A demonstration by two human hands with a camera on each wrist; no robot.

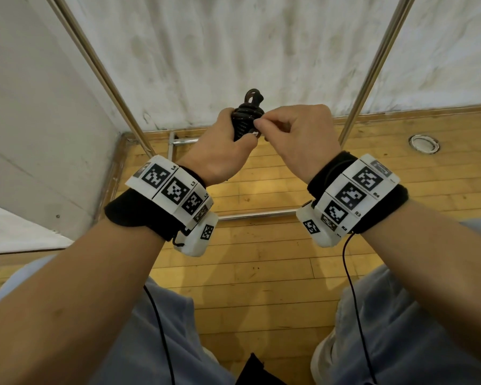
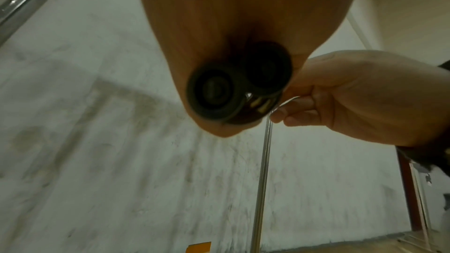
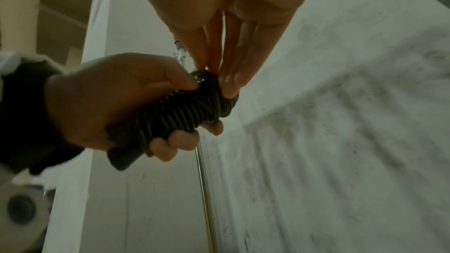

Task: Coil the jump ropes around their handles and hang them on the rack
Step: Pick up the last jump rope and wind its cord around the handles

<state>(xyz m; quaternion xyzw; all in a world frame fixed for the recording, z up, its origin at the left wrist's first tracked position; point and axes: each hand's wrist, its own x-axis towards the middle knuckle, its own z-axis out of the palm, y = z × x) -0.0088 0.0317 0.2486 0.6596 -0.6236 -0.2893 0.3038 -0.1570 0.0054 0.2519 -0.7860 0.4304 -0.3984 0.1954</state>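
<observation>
1. Nearest us, our wrist bands [image 1: 175, 190] carry square coded tags; we read L3 on the left, R3 and R4 on the right.
2. Our left hand [image 1: 220, 145] is wrapped around the coiled jump rope [image 1: 243, 118], its long axis upright, a loop poking out on top.
3. Our right hand [image 1: 297, 134], just beside, pinches at the coil's side, fingertips [image 3: 228, 86] together.
4. Beyond stand the rack poles [image 1: 372, 70].
</observation>
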